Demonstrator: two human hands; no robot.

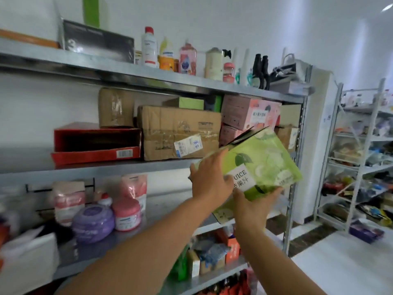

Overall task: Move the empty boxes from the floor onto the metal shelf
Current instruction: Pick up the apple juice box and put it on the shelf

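You have the green juice box [263, 158], white-labelled with its black top flap lifted, tilted in mid-air before the middle tier of the metal shelf [119, 166], near cardboard boxes [180, 130] stacked there

Free shelf [25, 159] left of red box [95, 143]

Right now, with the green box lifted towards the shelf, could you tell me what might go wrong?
The green juice box is tilted, with the left hand on its side and the right hand beneath; it could slip. The metal shelf tier ahead is crowded: pushing in may shove the large cardboard box or pink boxes. Its open top flap might catch on them.
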